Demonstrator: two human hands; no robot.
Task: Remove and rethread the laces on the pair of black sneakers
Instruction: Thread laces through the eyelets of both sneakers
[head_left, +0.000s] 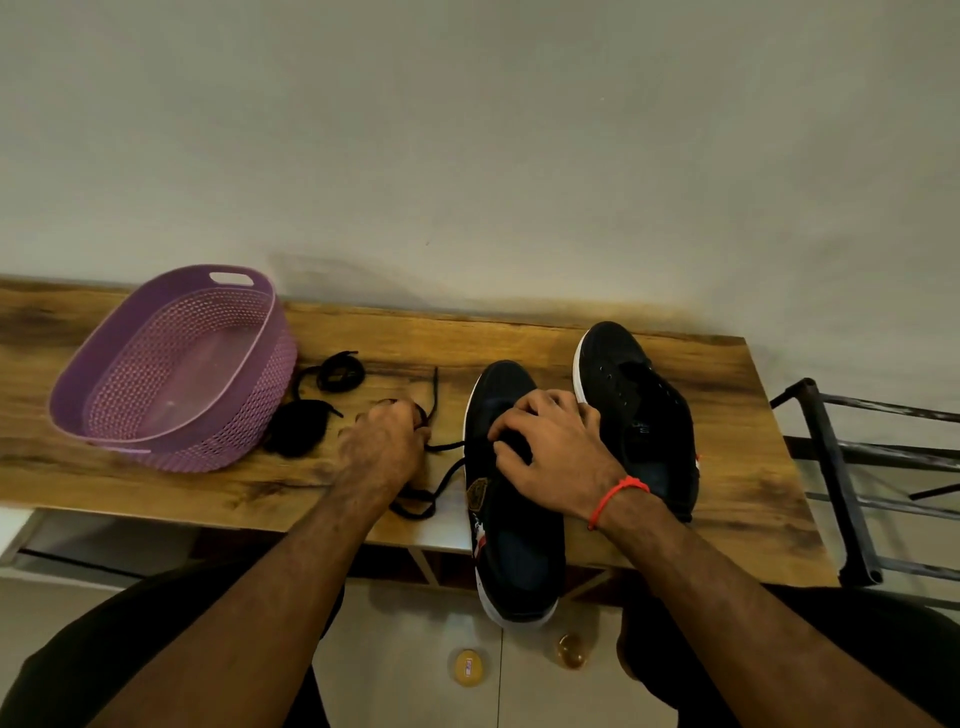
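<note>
Two black sneakers with white soles stand on the wooden table (727, 467). The near sneaker (511, 545) hangs over the table's front edge, and my right hand (550, 457) lies on its tongue area with fingers curled over the eyelets. A black lace (441, 480) runs out of this shoe to the left, and my left hand (387, 441) pinches it above the table. The far sneaker (639, 415) shows bare eyelets with no lace. A second black lace (317, 405) lies loosely coiled on the table beside the basket.
A purple perforated plastic basket (130, 415) sits at the table's left. A dark metal rack (852, 483) stands off the right end. The wall is right behind the table. Two small round objects (470, 667) lie on the floor below.
</note>
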